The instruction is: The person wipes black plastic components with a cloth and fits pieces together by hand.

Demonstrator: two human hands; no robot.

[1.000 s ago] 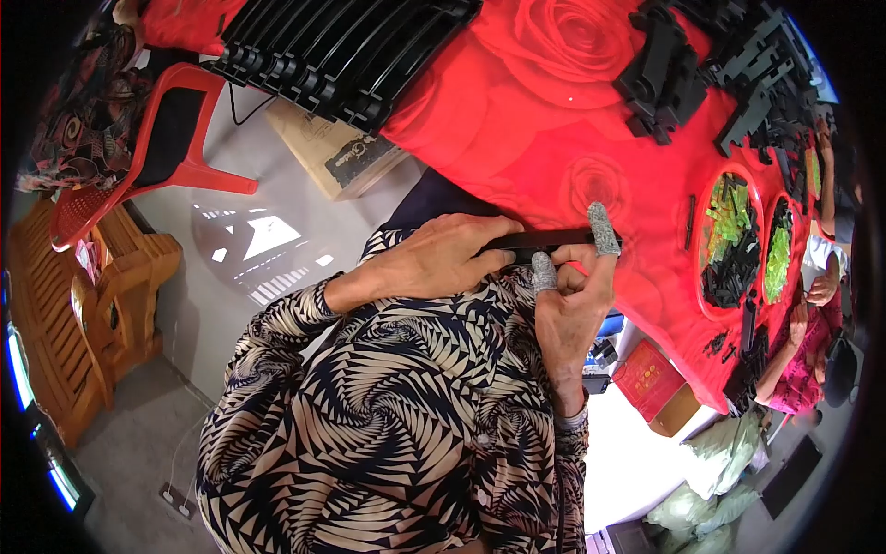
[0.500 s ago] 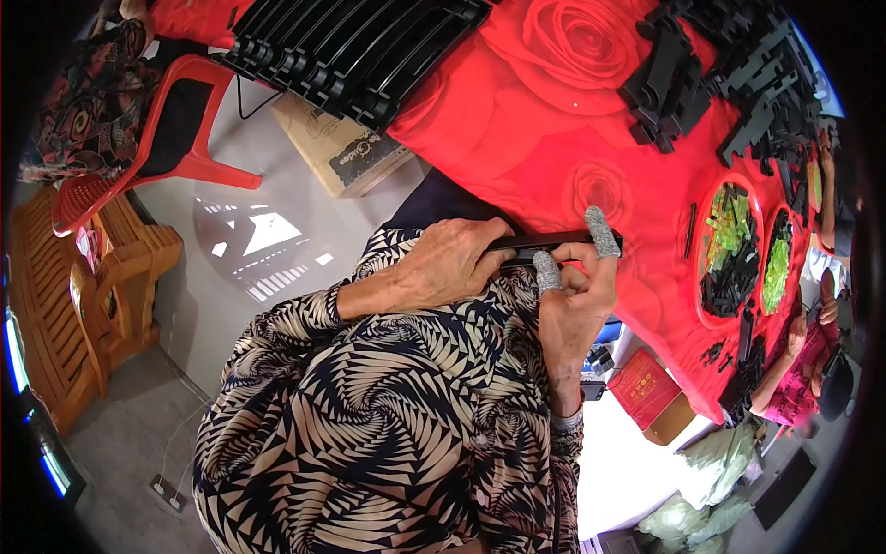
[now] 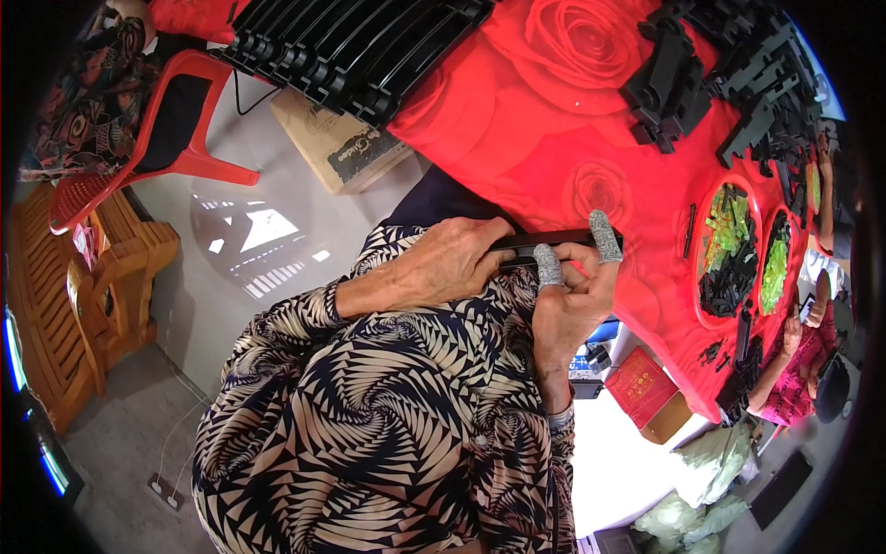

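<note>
A long black bar [image 3: 554, 239] lies across both hands, just in front of the patterned shirt and beside the edge of the red rose-print tablecloth [image 3: 517, 175]. My left hand [image 3: 438, 263] grips its left end, with the fingertips partly hidden. Around the right part of the bar, my right hand [image 3: 577, 286] is closed; grey sleeves cover its thumb and index finger. A red tray [image 3: 699, 263] holds yellow-green and black small pieces to the right. Loose black parts [image 3: 669, 83] are heaped at the upper right.
A row of black slatted parts [image 3: 341, 55] stands at the top. Below it are a cardboard box [image 3: 337, 143] and a red chair [image 3: 198, 162]. A wooden bench [image 3: 120, 277] is at the left. Co-workers' arms [image 3: 784, 355] show at the right, near plastic bags [image 3: 711, 462].
My left hand has shifted slightly along the bar compared with a second ago. Both hands keep hold of the bar. At the far right, a co-worker's hands have moved.
</note>
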